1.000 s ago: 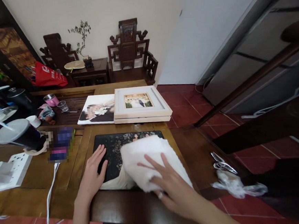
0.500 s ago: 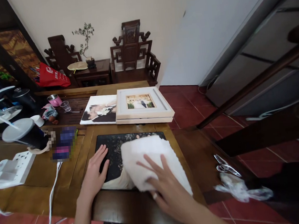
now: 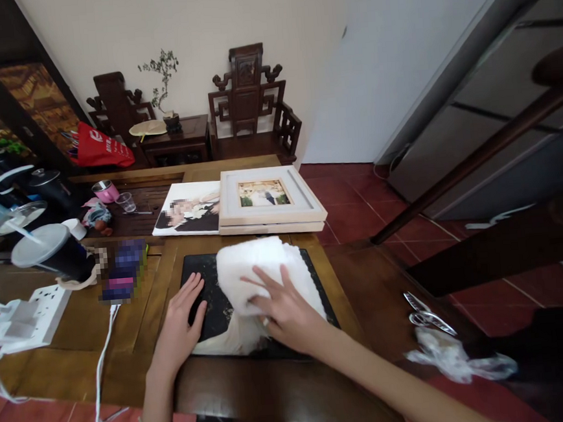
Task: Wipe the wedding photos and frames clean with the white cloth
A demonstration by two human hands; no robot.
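A dark photo print [image 3: 210, 301] lies flat on the wooden table [image 3: 139, 326] in front of me. A folded white cloth [image 3: 257, 271] rests on top of it. My right hand [image 3: 282, 312] lies on the cloth with fingers spread, pressing it down. My left hand [image 3: 178, 329] lies flat and open on the print's left edge, holding it in place.
Behind the print lie a white framed photo [image 3: 265, 199] and an unframed photo [image 3: 188, 212]. To the left are a power strip [image 3: 31, 312] with a white cable, a lidded cup [image 3: 51, 252] and a pink mug [image 3: 104, 190]. Scissors [image 3: 423, 310] and crumpled plastic [image 3: 449, 357] lie at right.
My right hand has slid the white cloth away from me and to the left across the print, uncovering its near right corner. My left hand has stayed put.
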